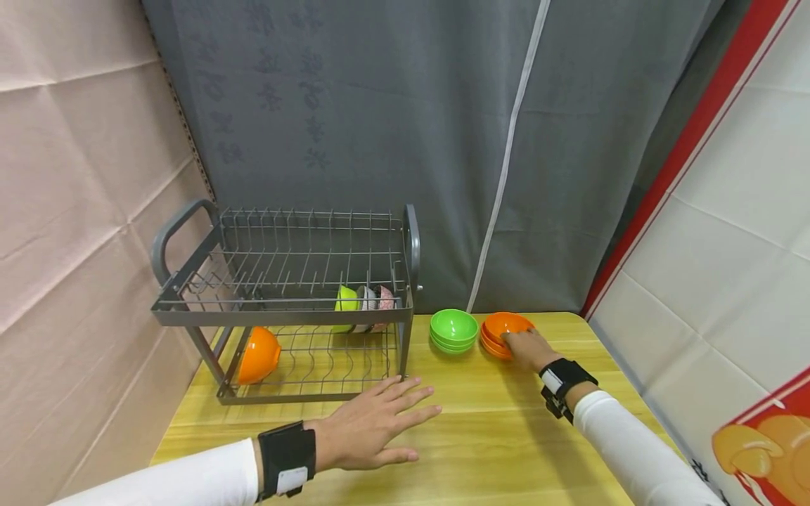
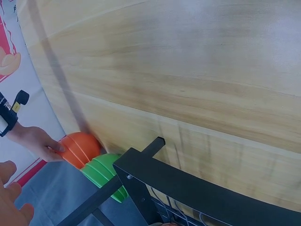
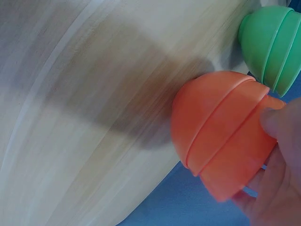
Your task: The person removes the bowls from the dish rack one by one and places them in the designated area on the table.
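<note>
A stack of orange bowls (image 1: 503, 329) stands on the wooden table (image 1: 493, 436), right of a stack of green bowls (image 1: 453, 329). My right hand (image 1: 514, 342) grips the near rim of the top orange bowl (image 3: 235, 155). In the right wrist view the thumb (image 3: 275, 120) lies on that rim, the fingers curl beneath, and the bowl sits tilted off the stack. My left hand (image 1: 405, 402) rests flat on the table in front of the dish rack (image 1: 285, 309), fingers spread and holding nothing.
The grey two-tier wire rack holds an orange bowl (image 1: 259, 355) on its lower tier at the left. Yellow-green, grey and pink bowls (image 1: 365, 306) stand on edge at its right end. A grey curtain hangs behind, and a wall panel stands at the table's right edge.
</note>
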{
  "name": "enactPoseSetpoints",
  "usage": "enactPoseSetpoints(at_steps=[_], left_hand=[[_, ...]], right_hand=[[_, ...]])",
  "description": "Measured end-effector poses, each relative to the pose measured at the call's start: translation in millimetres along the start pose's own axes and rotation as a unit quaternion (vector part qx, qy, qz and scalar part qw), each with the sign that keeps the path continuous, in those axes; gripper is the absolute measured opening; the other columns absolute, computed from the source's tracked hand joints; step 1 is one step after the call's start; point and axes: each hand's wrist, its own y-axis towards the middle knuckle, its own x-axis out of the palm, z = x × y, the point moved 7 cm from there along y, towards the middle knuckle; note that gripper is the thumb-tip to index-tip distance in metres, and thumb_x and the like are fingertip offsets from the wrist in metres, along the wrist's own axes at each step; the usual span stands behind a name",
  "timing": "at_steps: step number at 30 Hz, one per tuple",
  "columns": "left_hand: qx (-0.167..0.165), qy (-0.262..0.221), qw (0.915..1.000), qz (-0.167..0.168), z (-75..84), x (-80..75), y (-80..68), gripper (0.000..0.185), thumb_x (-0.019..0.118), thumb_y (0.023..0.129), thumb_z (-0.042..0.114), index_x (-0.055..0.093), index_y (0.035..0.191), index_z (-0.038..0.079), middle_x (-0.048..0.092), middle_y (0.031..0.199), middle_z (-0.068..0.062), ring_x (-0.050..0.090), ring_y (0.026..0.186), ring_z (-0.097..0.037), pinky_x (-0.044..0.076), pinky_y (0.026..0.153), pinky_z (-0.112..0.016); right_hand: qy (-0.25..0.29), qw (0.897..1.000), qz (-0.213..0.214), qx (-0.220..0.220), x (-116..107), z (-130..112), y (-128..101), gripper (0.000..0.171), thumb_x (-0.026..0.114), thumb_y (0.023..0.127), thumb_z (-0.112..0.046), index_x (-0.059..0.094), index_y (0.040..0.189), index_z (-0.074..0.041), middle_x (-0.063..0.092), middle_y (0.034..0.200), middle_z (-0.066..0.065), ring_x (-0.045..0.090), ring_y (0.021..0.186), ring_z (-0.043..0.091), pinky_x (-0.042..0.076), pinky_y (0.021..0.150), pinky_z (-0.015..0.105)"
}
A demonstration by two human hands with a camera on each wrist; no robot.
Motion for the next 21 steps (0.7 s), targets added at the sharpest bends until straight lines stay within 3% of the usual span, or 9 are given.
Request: enactPoseSetpoints(at_steps=[7,11,14,16,21], left_hand=[[-0.007,0.001,1.0000,-0.005,-2.8,0.2,-4.2,0.066,0.029,0.105,0.062,0.027,0.161,0.028,0.028,0.168,-0.003,0.030,0.155,-0.026,0.032,0.125,-0.047],[-0.008,0.002,0.9999,-0.006,-3.9,2.3,-5.4,0.067,0.023,0.105,0.063,0.027,0.161,0.028,0.027,0.168,-0.004,0.030,0.155,-0.027,0.031,0.126,-0.046],[-0.008,0.003,0.9999,-0.006,-4.3,3.9,-6.2,0.066,0.022,0.105,0.063,0.028,0.161,0.028,0.028,0.168,-0.004,0.031,0.155,-0.027,0.032,0.125,-0.046],[-0.009,0.004,0.9999,-0.006,-4.7,4.1,-6.8,0.066,0.022,0.105,0.063,0.028,0.161,0.028,0.029,0.168,-0.004,0.031,0.154,-0.027,0.032,0.125,-0.046],[-0.014,0.007,0.9999,-0.003,-5.8,3.1,-9.8,0.066,0.023,0.105,0.062,0.029,0.161,0.027,0.029,0.168,-0.004,0.030,0.155,-0.026,0.033,0.124,-0.046]], right_hand=[[0.006,1.000,-0.012,0.008,3,2,1,0.011,0.058,0.096,-0.005,0.069,0.099,-0.005,0.068,0.079,0.008,0.068,0.079,0.029,0.050,0.091,0.065],[0.009,1.000,-0.005,0.008,0,1,0,0.024,0.063,0.098,-0.017,0.070,0.115,-0.001,0.074,0.102,0.015,0.069,0.097,0.036,0.050,0.095,0.064],[0.016,1.000,0.003,0.013,-7,0,0,0.042,0.064,0.099,-0.026,0.064,0.131,0.001,0.067,0.129,0.023,0.059,0.121,0.048,0.045,0.103,0.067],[0.023,1.000,0.011,0.013,-12,-1,0,0.048,0.062,0.100,-0.030,0.059,0.136,0.001,0.060,0.139,0.027,0.051,0.129,0.054,0.040,0.107,0.069],[0.043,0.998,0.039,-0.005,-29,-13,-2,0.055,0.061,0.100,-0.034,0.054,0.143,0.000,0.052,0.146,0.030,0.044,0.137,0.055,0.035,0.112,0.071]])
